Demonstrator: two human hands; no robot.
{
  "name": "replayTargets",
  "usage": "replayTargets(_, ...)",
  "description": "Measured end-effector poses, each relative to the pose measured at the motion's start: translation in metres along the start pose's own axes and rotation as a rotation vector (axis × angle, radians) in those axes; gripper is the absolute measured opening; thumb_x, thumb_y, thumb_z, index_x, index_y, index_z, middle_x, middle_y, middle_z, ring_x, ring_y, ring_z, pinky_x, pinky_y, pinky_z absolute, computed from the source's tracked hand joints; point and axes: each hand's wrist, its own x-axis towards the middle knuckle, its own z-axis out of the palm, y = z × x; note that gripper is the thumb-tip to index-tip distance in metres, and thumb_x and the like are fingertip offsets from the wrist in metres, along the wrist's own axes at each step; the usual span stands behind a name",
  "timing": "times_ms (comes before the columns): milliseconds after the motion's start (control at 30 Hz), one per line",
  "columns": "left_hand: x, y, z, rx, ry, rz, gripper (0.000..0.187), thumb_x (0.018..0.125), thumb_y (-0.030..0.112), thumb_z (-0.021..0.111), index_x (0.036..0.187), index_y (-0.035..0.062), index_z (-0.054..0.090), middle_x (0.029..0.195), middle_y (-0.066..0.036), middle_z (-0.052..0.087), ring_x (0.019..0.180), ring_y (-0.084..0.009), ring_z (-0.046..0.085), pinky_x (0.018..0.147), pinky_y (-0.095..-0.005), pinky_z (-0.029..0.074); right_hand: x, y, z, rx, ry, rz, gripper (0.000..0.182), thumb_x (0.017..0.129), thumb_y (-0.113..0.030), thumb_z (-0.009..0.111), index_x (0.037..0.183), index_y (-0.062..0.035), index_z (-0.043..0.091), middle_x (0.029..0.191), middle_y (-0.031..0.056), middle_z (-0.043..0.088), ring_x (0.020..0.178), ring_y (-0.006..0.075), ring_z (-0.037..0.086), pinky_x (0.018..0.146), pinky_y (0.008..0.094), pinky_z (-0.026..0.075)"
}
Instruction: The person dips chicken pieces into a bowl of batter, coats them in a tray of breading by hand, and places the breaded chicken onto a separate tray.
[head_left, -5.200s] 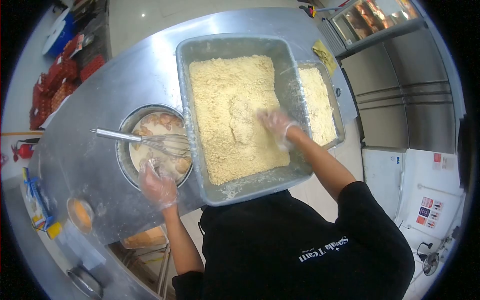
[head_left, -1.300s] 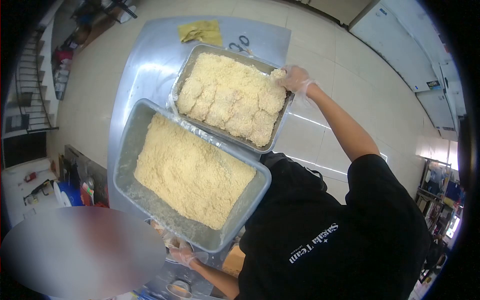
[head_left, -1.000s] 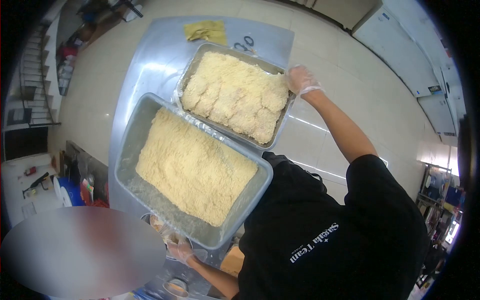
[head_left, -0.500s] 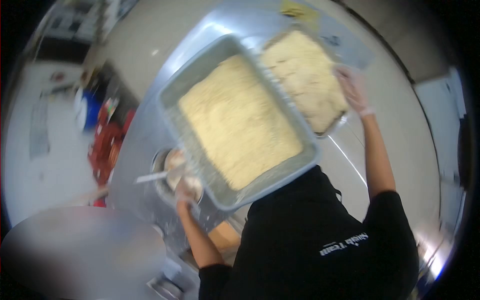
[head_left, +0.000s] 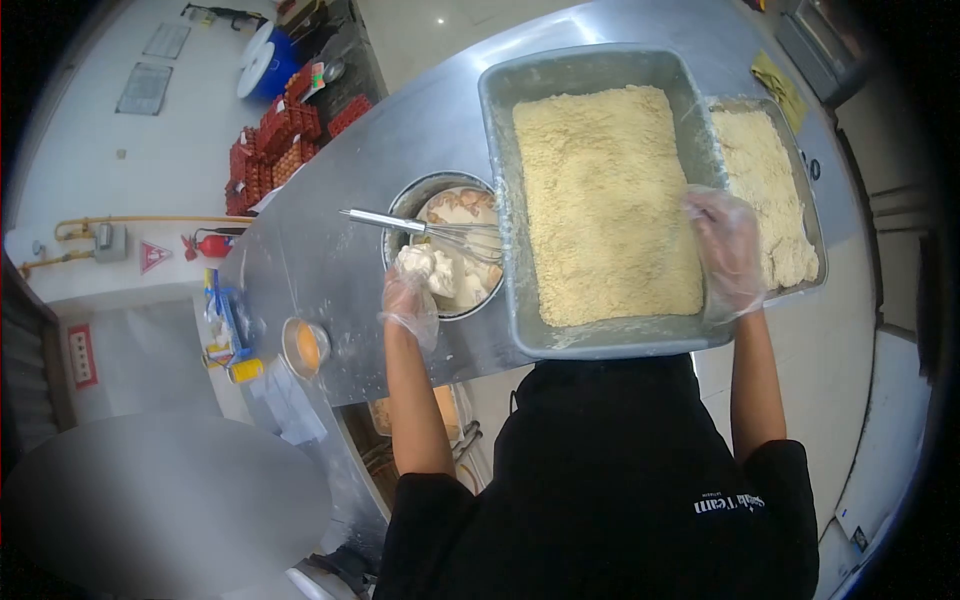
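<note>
My left hand [head_left: 408,297], in a clear plastic glove, is closed around a lump of white creamy mixture [head_left: 428,266] at the near left of a round metal bowl [head_left: 404,203]. Pale batter fills part of the bowl, and a whisk [head_left: 400,222] leans in it with its handle over the left rim. My right hand [head_left: 727,242], also gloved, is over the right wall of a large grey tub [head_left: 520,318] of yellow crumbs [head_left: 605,200]. Its fingers are bent at the crumbs' edge; whether they hold anything is unclear.
A metal tray [head_left: 822,262] of pale crumbs stands right of the tub on the steel table [head_left: 330,220]. A small bowl [head_left: 305,347] with orange liquid sits at the left. Beyond the table are stacked red egg trays [head_left: 285,125]. A yellow cloth [head_left: 778,90] lies at the back right.
My right hand has moved left from the tray's outer edge to the tub's right side. White mixture now shows in my left hand. The camera view has turned and shifted.
</note>
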Motion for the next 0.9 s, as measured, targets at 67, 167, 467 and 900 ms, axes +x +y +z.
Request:
replayTargets(67,0.004,-0.006,-0.005,0.135,0.038,0.053,0.033,0.089,0.005,0.066,0.121,0.0032,0.063,0.109,-0.009,0.069,0.093,-0.0201,0.067,0.078,-0.0336,0.055,0.006,-0.011,0.018,-0.043,-0.067,-0.045,0.017,0.089,-0.008,0.061,0.102,-0.0018,0.071,0.107,0.0142,0.073,0.094,0.0308,0.07,0.088,0.0395,0.053)
replayTargets(167,0.018,-0.012,-0.004,0.255,0.092,0.042,0.034,0.09,0.011,0.069,0.122,0.0035,0.062,0.109,-0.008,0.068,0.093,-0.0201,0.067,0.077,-0.0335,0.055,0.006,-0.006,0.039,-0.046,-0.127,-0.103,0.018,0.087,-0.009,0.063,0.103,-0.003,0.071,0.105,0.0144,0.072,0.093,0.0329,0.068,0.088,0.0406,0.052)
replayTargets(467,0.006,-0.013,0.017,0.168,0.014,-0.025,0.056,0.085,0.001,0.07,0.135,0.0061,0.044,0.105,-0.01,0.064,0.093,-0.0207,0.065,0.077,-0.035,0.057,-0.001,0.019,0.056,-0.035,-0.206,0.0,0.021,0.089,-0.011,0.059,0.106,-0.0039,0.07,0.108,0.0163,0.069,0.1,0.0356,0.064,0.088,0.0427,0.05)
replayTargets(900,-0.013,0.017,0.055,1.399,0.221,0.322,0.045,0.082,0.017,0.073,0.12,-0.0015,0.057,0.112,-0.024,0.064,0.104,-0.0435,0.063,0.09,-0.0451,0.051,0.0,0.014,0.056,-0.036,-0.173,-0.006,0.023,0.093,-0.017,0.058,0.106,-0.0029,0.07,0.105,0.0165,0.07,0.096,0.0355,0.064,0.085,0.0418,0.05)
